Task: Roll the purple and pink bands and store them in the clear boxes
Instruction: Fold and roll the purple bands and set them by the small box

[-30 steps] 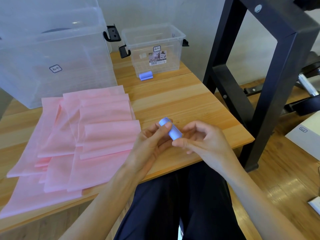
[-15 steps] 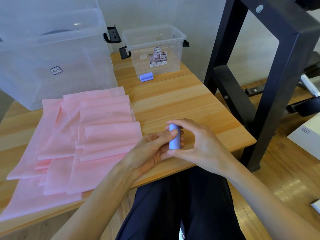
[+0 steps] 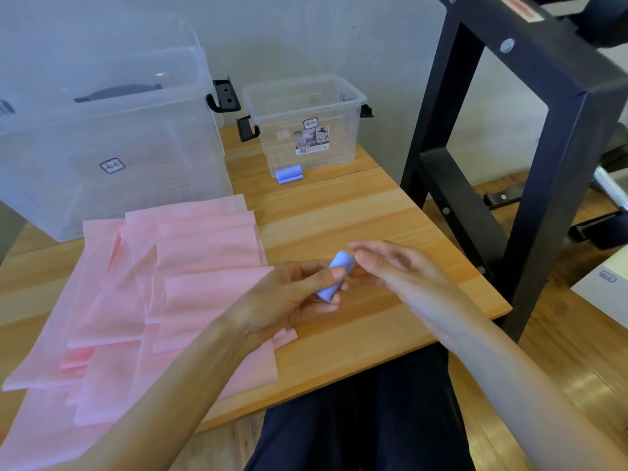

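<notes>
Pink bands (image 3: 176,287) cover the table's (image 3: 356,212) left half, big clear box (image 3: 108,144) at the far left corner, small clear box (image 3: 302,124) at the far edge. Left hand (image 3: 289,297) grips the purple roll (image 3: 334,275) near the front edge; right hand (image 3: 390,266) relaxed, fingertips touching it.
</notes>
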Demonstrator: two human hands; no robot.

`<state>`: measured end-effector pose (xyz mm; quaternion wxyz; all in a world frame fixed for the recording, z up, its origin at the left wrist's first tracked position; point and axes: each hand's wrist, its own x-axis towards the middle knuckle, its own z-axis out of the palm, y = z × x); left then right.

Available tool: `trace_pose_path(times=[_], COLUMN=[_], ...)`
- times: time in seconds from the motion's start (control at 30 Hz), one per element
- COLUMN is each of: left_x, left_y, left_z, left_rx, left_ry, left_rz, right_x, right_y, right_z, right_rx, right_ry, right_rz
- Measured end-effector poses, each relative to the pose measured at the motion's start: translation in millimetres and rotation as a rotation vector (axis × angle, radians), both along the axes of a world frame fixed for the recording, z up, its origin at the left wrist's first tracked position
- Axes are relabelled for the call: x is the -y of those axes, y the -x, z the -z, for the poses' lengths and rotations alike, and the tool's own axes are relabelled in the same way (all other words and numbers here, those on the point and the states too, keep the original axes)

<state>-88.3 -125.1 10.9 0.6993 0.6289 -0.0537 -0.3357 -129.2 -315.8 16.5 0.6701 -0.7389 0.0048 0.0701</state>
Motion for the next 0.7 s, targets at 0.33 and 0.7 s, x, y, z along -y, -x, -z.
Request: trace_pose_path(times=[0.33,0.7], left_x=[7,4], left_y=[-61,-179], left_z=[-4,4], left_rx=[0.246,0.637], left_ry=[-0.216,-0.599], left_rz=[0.003,-0.274], right_x=[9,-4], right_y=[-70,-226], right_z=[1,11], right_rx=[-0.091,-0.117], right_ry=[-0.184,-0.223], right_rz=[0.081,0.404])
